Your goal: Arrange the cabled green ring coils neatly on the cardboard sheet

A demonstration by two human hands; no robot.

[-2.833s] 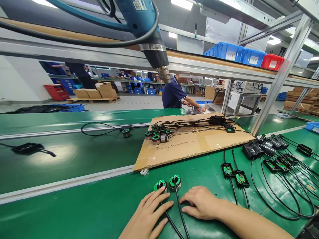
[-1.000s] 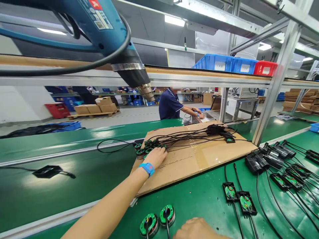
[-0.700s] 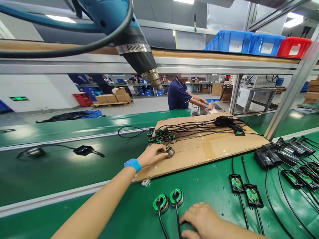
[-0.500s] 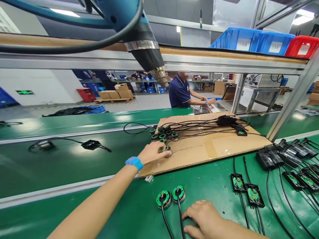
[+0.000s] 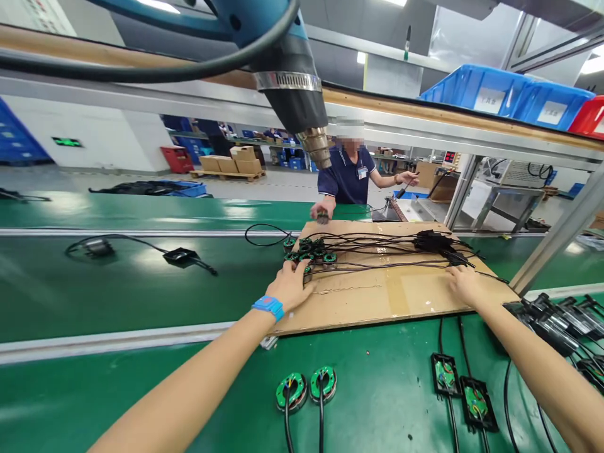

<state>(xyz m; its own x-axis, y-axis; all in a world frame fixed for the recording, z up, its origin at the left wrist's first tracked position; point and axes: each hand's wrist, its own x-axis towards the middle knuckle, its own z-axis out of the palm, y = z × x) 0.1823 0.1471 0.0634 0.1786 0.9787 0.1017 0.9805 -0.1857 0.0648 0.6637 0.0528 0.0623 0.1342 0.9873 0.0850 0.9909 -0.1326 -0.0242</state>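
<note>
My left hand (image 5: 289, 288) lies at the left end of the cardboard sheet (image 5: 349, 308), thumb and index finger apart. Its fingertips touch a cluster of ring-shaped parts with green circuit boards (image 5: 306, 257); what lies under the palm is hidden. My right hand (image 5: 463, 284) is over the sheet's right side, fingers stretched loosely, fingertips at the black cable boxes (image 5: 457, 258). Black cables (image 5: 377, 238) run between the rings and the boxes. Nearer me, two more green ring boards (image 5: 291, 391) with cables lie on the green table.
A heat gun (image 5: 295, 82) hangs overhead. A co-worker (image 5: 352, 173) across the bench holds a small round part in one hand. Two open cable boxes (image 5: 476, 402) and several black housings (image 5: 547, 327) lie at right. Blue bins (image 5: 476, 91) stand on the shelf.
My right hand has moved from the near ring boards up to the black boxes. My left hand has shifted slightly left, its pinch loosened. The co-worker has turned and reached towards the cardboard.
</note>
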